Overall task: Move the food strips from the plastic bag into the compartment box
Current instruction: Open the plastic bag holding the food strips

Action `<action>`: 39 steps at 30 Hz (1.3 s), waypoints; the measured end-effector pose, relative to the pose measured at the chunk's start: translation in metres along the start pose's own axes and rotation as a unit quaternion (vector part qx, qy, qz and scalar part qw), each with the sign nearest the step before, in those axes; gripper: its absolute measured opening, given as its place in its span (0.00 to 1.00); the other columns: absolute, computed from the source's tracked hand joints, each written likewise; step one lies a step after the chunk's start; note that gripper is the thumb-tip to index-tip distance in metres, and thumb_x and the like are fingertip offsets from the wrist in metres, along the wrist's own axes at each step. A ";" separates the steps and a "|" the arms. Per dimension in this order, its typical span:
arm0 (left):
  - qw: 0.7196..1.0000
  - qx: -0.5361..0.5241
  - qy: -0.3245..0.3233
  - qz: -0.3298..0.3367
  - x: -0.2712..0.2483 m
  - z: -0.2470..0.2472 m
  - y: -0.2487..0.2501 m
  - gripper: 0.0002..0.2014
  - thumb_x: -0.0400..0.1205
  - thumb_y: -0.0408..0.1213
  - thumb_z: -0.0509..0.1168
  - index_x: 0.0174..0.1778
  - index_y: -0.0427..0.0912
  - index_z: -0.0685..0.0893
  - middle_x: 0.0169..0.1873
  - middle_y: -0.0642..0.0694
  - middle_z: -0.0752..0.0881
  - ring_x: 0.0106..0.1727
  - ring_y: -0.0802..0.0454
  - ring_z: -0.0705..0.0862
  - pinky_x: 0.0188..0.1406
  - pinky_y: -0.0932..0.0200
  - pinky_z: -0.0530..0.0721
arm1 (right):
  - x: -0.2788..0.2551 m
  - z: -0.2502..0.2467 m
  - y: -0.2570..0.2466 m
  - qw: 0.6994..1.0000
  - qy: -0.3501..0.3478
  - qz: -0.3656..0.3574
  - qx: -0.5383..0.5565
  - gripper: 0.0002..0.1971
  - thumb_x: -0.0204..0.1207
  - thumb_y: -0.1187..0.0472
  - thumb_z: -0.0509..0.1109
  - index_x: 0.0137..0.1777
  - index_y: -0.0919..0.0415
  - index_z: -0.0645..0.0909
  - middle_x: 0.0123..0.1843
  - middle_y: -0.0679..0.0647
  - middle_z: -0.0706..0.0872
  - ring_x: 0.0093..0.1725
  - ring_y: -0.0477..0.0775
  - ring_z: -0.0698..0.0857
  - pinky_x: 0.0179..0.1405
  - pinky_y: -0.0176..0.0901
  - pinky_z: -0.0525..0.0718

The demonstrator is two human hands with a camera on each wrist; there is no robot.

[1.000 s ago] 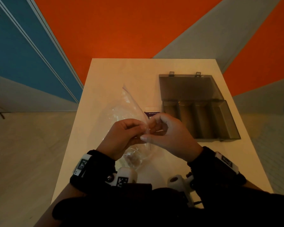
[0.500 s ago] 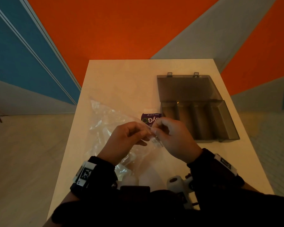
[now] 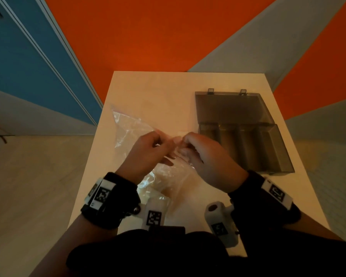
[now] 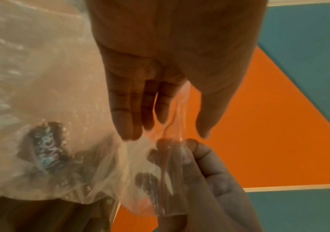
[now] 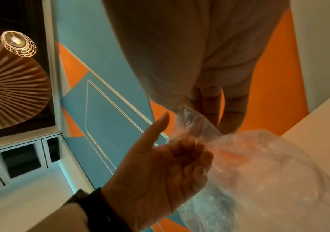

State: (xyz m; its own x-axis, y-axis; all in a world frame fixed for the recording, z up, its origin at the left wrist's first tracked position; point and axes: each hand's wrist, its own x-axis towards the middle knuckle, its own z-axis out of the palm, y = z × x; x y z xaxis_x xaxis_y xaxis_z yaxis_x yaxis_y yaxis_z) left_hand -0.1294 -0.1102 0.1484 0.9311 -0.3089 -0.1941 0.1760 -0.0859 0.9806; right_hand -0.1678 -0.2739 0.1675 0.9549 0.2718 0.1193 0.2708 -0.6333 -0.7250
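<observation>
A clear plastic bag (image 3: pixel 128 132) hangs between both hands above the near half of the table. My left hand (image 3: pixel 164 145) pinches the bag's top edge from the left. My right hand (image 3: pixel 183 145) pinches the same edge from the right, close to the left fingertips. In the left wrist view the zip edge (image 4: pixel 172 164) runs between the right thumb and fingers. A dark printed piece (image 4: pixel 46 149) shows through the film; pale contents (image 3: pixel 162 180) sag at the bottom. The grey compartment box (image 3: pixel 246 144) lies open to the right, its compartments bare.
The box lid (image 3: pixel 230 106) lies flat behind the compartments, toward the table's far edge. The pale table (image 3: pixel 158 90) is narrow, with floor on both sides. Orange and blue wall panels stand behind it.
The bag stood upright, then swung down and spread to the left. Both hands keep pinching its top edge. The purple label beside the box is now hidden behind my hands.
</observation>
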 end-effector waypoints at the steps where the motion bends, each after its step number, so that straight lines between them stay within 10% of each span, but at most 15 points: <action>1: 1.000 0.009 0.000 0.008 0.003 0.000 0.002 0.16 0.78 0.40 0.69 0.42 0.26 0.81 0.36 0.32 0.86 0.37 0.44 0.88 0.35 0.53 0.86 | 0.002 0.001 0.000 1.000 0.003 0.002 0.004 0.04 0.81 0.68 0.63 0.44 0.67 0.77 0.37 0.56 0.81 0.39 0.48 0.76 0.38 0.29 0.72; 6: 0.999 0.026 0.001 0.029 0.005 -0.010 -0.002 0.11 0.79 0.32 0.69 0.36 0.27 0.80 0.30 0.42 0.86 0.36 0.47 0.89 0.36 0.55 0.86 | 0.004 -0.007 0.008 0.998 0.050 0.019 0.023 0.03 0.79 0.69 0.65 0.44 0.65 0.77 0.35 0.50 0.80 0.36 0.44 0.79 0.35 0.29 0.75; 10: 0.996 0.065 0.051 0.038 0.001 -0.018 -0.008 0.10 0.79 0.28 0.66 0.34 0.25 0.79 0.27 0.44 0.86 0.34 0.47 0.88 0.35 0.52 0.85 | 0.007 -0.021 0.017 0.993 0.119 0.013 0.001 0.05 0.79 0.72 0.61 0.45 0.65 0.76 0.39 0.59 0.79 0.39 0.58 0.78 0.39 0.51 0.77; 16: 0.996 0.070 0.004 0.056 -0.001 -0.011 -0.002 0.12 0.73 0.16 0.64 0.38 0.36 0.71 0.36 0.41 0.81 0.37 0.46 0.88 0.35 0.56 0.83 | 0.008 0.000 0.016 0.998 0.021 0.037 -0.047 0.08 0.80 0.63 0.64 0.50 0.60 0.85 0.46 0.52 0.76 0.43 0.50 0.78 0.41 0.26 0.71; 22: 0.984 0.147 0.053 0.084 0.000 -0.004 0.004 0.11 0.79 0.34 0.69 0.41 0.35 0.72 0.26 0.38 0.81 0.24 0.48 0.84 0.26 0.58 0.80 | 0.010 0.009 0.014 0.998 0.015 -0.026 -0.060 0.07 0.76 0.72 0.68 0.46 0.63 0.87 0.44 0.48 0.82 0.43 0.40 0.79 0.44 0.20 0.72; 28: 0.957 0.243 0.101 0.120 -0.014 -0.019 -0.003 0.10 0.80 0.32 0.64 0.36 0.33 0.70 0.29 0.31 0.78 0.28 0.43 0.82 0.24 0.64 0.76 | 0.009 -0.015 0.028 0.982 0.165 0.022 -0.086 0.11 0.72 0.77 0.67 0.48 0.66 0.87 0.48 0.58 0.87 0.46 0.46 0.82 0.47 0.18 0.73; 33: 0.948 0.281 0.088 0.122 -0.023 -0.025 -0.004 0.10 0.74 0.32 0.68 0.41 0.46 0.73 0.38 0.48 0.79 0.33 0.50 0.79 0.31 0.61 0.75 | 0.002 -0.016 0.016 0.985 0.153 -0.018 -0.080 0.17 0.75 0.77 0.62 0.59 0.66 0.84 0.63 0.55 0.84 0.64 0.45 0.79 0.66 0.27 0.74; 39: 0.926 0.293 0.132 0.197 -0.010 -0.020 0.017 0.14 0.80 0.43 0.68 0.34 0.41 0.75 0.27 0.42 0.79 0.27 0.48 0.73 0.27 0.63 0.70 | 0.002 -0.004 0.003 0.984 0.166 -0.040 -0.039 0.06 0.69 0.56 0.78 0.38 0.58 0.87 0.41 0.48 0.89 0.42 0.39 0.81 0.43 0.28 0.79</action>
State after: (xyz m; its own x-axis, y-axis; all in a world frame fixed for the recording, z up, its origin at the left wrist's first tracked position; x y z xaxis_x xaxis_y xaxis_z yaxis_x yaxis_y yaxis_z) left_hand -0.1294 -0.0895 0.1673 0.9454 -0.1901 0.2646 -0.3257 -0.5392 0.7767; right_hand -0.1641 -0.2782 0.1686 0.9134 0.0792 0.3994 0.3433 -0.6770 -0.6510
